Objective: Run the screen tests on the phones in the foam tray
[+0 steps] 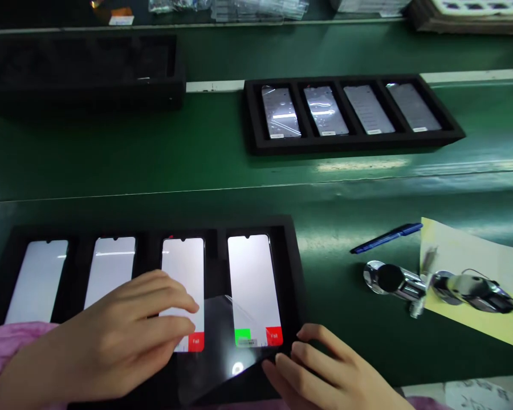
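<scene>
A black foam tray [297,273] holds phones with lit white screens, each in its own slot. My left hand [123,330] is over the third phone [183,262], fingers bent and slightly apart, covering part of its screen; a red "Fail" box shows below. The rightmost phone [254,279] shows a green box and a red "Fail" box. A glossy clear film [214,364] lies between and below these two phones, reflecting a bright ring. My right hand [320,370] is at the tray's lower right, fingers curled, its fingertips at the film's corner. Two more phones, one leftmost [38,279] and one second [111,267], are partly hidden.
Farther back, another black tray [256,145] holds several phones with dull screens; a dark tray [111,94] stands at the left. A blue pen [385,239], shiny metal objects [395,282] and yellow paper [457,245] lie right. Clear plastic packets [256,8] lie along the back.
</scene>
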Demonstrator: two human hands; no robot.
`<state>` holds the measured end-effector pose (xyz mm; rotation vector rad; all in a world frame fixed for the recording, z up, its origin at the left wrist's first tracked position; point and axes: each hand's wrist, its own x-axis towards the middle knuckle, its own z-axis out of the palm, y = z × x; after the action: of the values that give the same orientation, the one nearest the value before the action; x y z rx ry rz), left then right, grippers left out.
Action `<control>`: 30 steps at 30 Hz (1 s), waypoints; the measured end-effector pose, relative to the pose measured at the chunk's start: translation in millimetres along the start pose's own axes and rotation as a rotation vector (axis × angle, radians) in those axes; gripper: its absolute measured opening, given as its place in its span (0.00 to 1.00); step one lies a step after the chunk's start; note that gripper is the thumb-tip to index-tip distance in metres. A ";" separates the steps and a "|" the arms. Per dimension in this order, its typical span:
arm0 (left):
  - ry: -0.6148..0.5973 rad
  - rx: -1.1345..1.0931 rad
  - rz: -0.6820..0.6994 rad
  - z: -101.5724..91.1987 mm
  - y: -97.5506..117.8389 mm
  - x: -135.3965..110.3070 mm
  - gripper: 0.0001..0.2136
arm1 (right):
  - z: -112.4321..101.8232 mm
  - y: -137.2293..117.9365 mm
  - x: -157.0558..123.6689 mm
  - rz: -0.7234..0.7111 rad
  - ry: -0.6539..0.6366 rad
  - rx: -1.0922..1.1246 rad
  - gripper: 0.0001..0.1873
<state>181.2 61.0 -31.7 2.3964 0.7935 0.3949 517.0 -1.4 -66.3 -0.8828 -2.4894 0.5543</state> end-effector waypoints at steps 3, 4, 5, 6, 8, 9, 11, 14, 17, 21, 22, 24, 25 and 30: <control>0.033 -0.022 -0.012 0.8 -9.0 11.2 0.13 | -2.8 8.3 0.5 -0.045 -0.006 -0.066 0.19; 0.034 -0.022 -0.020 1.9 -11.1 13.0 0.13 | -4.8 10.2 1.8 -0.055 0.000 -0.092 0.19; 0.035 -0.019 -0.028 3.2 -13.1 13.9 0.13 | -6.6 11.5 3.6 -0.066 0.006 -0.116 0.19; 0.039 -0.010 -0.038 4.4 -15.3 13.9 0.13 | -8.0 12.4 6.0 -0.077 0.012 -0.134 0.18; 0.083 0.039 -0.061 5.7 -21.1 12.1 0.15 | -8.5 14.1 12.1 -0.087 0.026 -0.149 0.18; 0.119 0.085 -0.079 5.5 -25.0 10.6 0.16 | -7.6 15.7 16.1 -0.093 0.026 -0.141 0.18; 0.191 0.236 -0.145 3.0 -34.2 7.3 0.16 | -4.6 22.2 27.2 -0.114 0.045 -0.115 0.16; 0.220 0.509 -0.318 -2.5 -48.2 3.8 0.12 | -0.1 41.8 50.8 -0.073 0.144 -0.122 0.11; 0.172 0.630 -0.445 -4.4 -55.8 4.3 0.17 | 3.6 65.6 74.0 0.188 0.237 -0.154 0.06; 0.137 0.640 -0.463 -1.9 -54.3 8.2 0.19 | 7.6 79.7 87.7 0.429 0.239 -0.179 0.06; 0.143 0.641 -0.467 -1.5 -53.5 8.8 0.19 | 8.6 79.8 88.1 0.439 0.241 -0.190 0.06; 0.161 0.630 -0.475 -1.7 -53.3 9.4 0.17 | 10.6 78.9 87.2 0.437 0.251 -0.191 0.07; 0.167 0.613 -0.477 -2.3 -53.9 9.4 0.16 | 11.5 78.5 86.5 0.436 0.258 -0.183 0.07; 0.188 0.500 -0.470 -6.9 -60.5 11.2 0.14 | 15.5 83.3 85.1 0.461 0.312 -0.141 0.07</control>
<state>159.8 110.6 -62.0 2.5162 1.6612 0.2485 489.8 111.2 -98.0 -1.4920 -2.0649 0.3493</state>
